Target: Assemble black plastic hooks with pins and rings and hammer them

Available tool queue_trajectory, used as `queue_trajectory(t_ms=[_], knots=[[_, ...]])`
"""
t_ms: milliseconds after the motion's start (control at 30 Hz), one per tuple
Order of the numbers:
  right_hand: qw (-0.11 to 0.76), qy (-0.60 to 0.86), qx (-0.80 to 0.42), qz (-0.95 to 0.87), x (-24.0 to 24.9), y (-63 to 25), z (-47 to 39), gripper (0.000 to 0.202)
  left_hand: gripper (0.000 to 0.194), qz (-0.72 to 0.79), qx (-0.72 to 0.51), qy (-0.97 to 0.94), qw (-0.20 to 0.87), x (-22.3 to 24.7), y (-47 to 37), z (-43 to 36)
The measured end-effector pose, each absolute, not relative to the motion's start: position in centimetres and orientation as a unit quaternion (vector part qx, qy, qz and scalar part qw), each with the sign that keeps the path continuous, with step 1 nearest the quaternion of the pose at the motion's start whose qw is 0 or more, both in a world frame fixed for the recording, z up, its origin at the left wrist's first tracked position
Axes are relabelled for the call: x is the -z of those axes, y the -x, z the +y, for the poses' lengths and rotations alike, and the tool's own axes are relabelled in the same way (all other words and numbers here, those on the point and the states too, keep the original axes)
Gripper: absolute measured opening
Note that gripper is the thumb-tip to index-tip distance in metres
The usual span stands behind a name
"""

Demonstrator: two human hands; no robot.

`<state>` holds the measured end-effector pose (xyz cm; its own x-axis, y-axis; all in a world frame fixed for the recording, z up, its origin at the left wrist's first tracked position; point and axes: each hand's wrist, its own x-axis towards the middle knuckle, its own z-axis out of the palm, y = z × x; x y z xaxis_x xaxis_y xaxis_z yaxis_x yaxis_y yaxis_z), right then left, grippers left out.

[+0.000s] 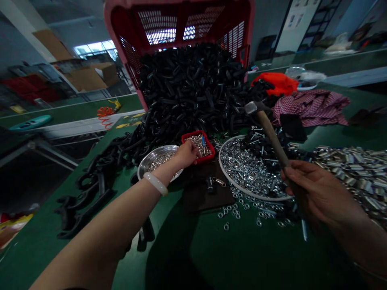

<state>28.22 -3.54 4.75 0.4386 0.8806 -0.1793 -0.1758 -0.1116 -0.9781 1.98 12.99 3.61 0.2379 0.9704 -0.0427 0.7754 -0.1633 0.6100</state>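
Observation:
My left hand (188,154) reaches into a small red tray (208,158) of tiny metal parts, fingers bent together at its left side; what they pinch, if anything, is too small to make out. A round metal dish (144,164) of small parts lies under my left forearm. My right hand (314,189) is closed around the wooden handle of a hammer (273,139), its head pointing up and away. Between the hands, a small black part (210,185) and a spring-like metal piece (220,182) lie on a dark pad (193,197).
A large red crate (137,90) spills black plastic parts (193,84) over the green table (193,249). A round white-rimmed tray (242,189) holds metal eyelets and bolts. Metal sleeves (356,165) are heaped at the right, below a checked cloth (314,106). Loose eyelets (226,226) lie near the middle.

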Motion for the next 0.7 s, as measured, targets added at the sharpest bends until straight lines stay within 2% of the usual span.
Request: queue_trajectory(t_ms=[100, 200, 300, 567, 700], knots=[[0.598, 0.606, -0.438, -0.288, -4.1, -28.2, -3.8, 0.042, 0.014, 0.541, -0.178, -0.749, 0.339, -3.5, -2.1, 10.4], [0.582, 0.628, -0.423, -0.297, -3.4, -28.5, -4.4, 0.042, 0.018, 0.499, -0.173, -0.77, 0.359, -2.8, -1.9, 8.9], [0.556, 0.652, -0.412, -0.311, -2.9, -28.8, -5.0, 0.045, 0.023, 0.466, -0.163, -0.809, 0.319, -2.0, -1.7, 8.7], [0.519, 0.687, -0.379, -0.338, -2.3, -28.9, -5.6, 0.049, 0.019, 0.425, -0.083, -0.876, 0.213, -1.3, -2.3, 9.2], [0.504, 0.697, -0.359, -0.362, -2.0, -29.3, -5.7, 0.05, 0.02, 0.384, -0.025, -0.919, 0.083, -2.3, -3.1, 8.3]])
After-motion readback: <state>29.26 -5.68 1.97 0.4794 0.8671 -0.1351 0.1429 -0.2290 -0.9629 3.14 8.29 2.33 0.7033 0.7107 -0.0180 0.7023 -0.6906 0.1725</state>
